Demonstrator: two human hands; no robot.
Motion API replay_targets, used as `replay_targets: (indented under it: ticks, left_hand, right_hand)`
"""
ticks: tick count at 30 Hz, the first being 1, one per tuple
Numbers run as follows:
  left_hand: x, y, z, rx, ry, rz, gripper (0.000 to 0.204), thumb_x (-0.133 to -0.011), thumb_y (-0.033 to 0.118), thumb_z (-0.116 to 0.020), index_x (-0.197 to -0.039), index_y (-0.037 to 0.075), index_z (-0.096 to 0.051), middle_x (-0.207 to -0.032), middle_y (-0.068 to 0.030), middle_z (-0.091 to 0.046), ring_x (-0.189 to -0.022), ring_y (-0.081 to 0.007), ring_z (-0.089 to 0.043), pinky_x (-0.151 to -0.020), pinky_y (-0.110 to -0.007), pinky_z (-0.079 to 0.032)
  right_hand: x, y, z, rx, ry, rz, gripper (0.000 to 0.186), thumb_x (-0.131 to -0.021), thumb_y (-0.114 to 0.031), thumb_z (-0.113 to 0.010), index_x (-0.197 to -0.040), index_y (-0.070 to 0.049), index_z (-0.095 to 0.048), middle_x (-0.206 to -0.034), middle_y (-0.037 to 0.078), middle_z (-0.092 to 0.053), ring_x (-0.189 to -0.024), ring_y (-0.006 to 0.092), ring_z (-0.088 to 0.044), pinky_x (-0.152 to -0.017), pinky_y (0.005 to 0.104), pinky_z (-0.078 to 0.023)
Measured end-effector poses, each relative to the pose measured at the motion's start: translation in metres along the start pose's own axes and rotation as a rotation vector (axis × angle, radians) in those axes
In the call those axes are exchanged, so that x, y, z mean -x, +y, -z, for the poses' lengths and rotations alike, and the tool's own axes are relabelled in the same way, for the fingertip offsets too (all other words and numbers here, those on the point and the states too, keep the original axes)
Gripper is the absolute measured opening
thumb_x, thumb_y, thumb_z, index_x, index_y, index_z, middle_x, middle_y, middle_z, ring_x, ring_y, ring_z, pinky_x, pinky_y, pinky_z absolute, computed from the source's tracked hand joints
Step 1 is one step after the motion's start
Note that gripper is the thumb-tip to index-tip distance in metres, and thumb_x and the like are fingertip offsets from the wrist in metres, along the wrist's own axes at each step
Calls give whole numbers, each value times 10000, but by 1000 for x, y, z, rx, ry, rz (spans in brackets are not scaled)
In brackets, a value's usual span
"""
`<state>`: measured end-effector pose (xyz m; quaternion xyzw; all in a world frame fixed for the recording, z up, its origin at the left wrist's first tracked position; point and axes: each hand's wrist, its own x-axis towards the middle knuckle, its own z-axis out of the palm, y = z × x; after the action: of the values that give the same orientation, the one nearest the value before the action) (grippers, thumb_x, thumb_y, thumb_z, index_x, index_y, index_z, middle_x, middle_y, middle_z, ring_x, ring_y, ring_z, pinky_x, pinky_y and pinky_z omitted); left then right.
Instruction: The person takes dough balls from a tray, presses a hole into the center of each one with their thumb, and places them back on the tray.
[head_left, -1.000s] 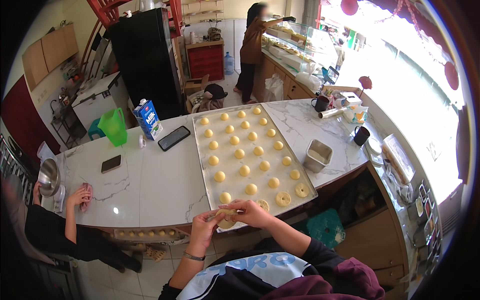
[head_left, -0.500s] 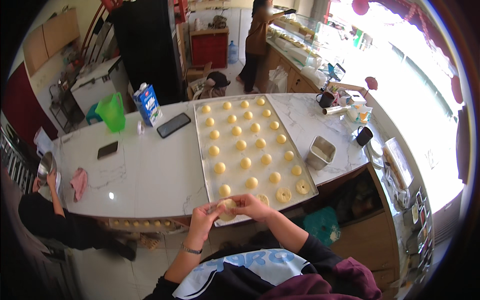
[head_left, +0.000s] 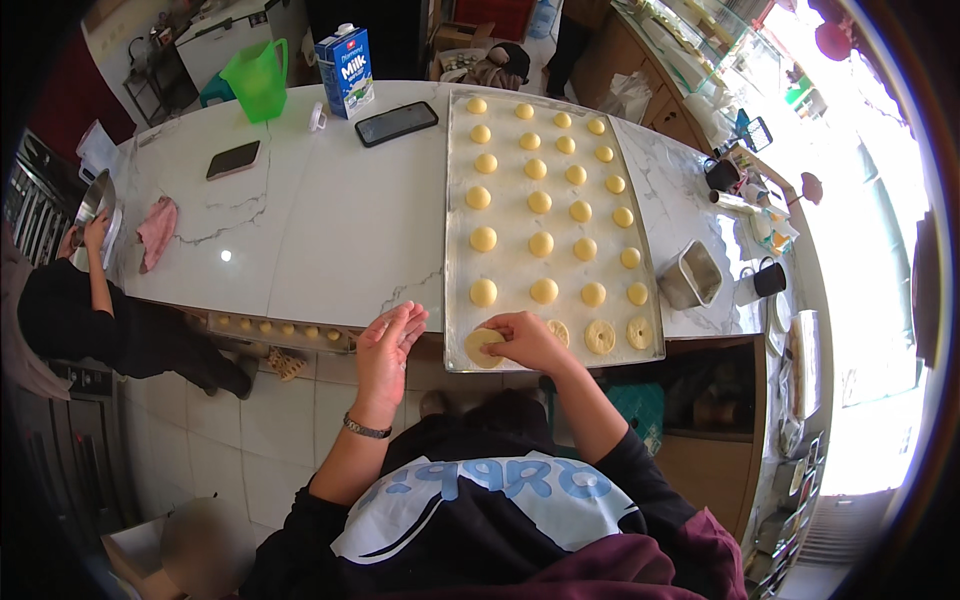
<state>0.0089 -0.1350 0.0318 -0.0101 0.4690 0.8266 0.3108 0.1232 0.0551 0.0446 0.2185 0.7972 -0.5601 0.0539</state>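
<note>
A large metal baking tray [head_left: 512,262] on the counter bears rows of round yellow dough balls [head_left: 541,244]. Along its near edge lie flattened dough rings [head_left: 600,337] with a small hole in the middle. At the near left corner, my right hand [head_left: 532,343] grips the right side of another flat dough ring [head_left: 478,347], which rests on the tray; the fingers cover part of it. My left hand [head_left: 390,345] is raised just left of that corner, empty, palm turned toward the tray and fingers stretched out. It wears a metal wristband.
Right of the tray are a square metal tin [head_left: 692,278] and a black mug [head_left: 769,278]. To the left lie two phones [head_left: 397,123], a blue carton [head_left: 346,75], a green jug [head_left: 256,82] and a pink cloth [head_left: 157,232]. A co-worker [head_left: 75,310] holds a metal bowl at far left.
The dough ring, held between both hands before, now lies on the tray's near left corner under my right hand. My left hand has let go and moved left. The view has tilted downward.
</note>
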Motion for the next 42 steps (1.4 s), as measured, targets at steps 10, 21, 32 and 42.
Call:
replay_targets:
  ticks: [10, 21, 32, 42]
  left_hand:
    - [14, -26, 6, -505, -67, -180, 180, -864, 158, -598, -979, 23, -631, -966, -95, -639, -934, -228, -607, -875, -337, -459]
    - [25, -55, -28, -1523, -300, -798, 273, -755, 192, -671, -994, 72, -616, -1091, -89, -578, -1131, -306, -459, -993, -462, -303]
    - [37, -48, -40, -1736, -11, -597, 340, -643, 241, -765, -910, 66, -649, -821, -14, -637, -981, -213, -516, -931, -440, -302]
    - [32, -53, -67, -1894, 42, -378, 380, -601, 251, -784, -944, 127, -676, -829, -5, -639, -895, -186, -511, -781, -379, -269]
  right_hand:
    - [32, 13, 71, 216, 603, 94, 277, -735, -38, -654, -1006, 10, -622, -845, 127, -667, -775, 191, -650, -732, 293, -511]
    - [97, 79, 260, 441, 1200, -47, 177, -759, -99, -617, -905, -17, -673, -775, 140, -662, -733, 198, -651, -700, 304, -497]
    - [64, 125, 294, 717, 703, -154, 230, -651, -80, -695, -870, -11, -689, -795, 176, -651, -730, 296, -634, -696, 355, -501]
    - [53, 140, 307, 752, 550, -81, 171, -624, -40, -632, -779, 3, -689, -743, 219, -625, -710, 335, -622, -673, 368, -496]
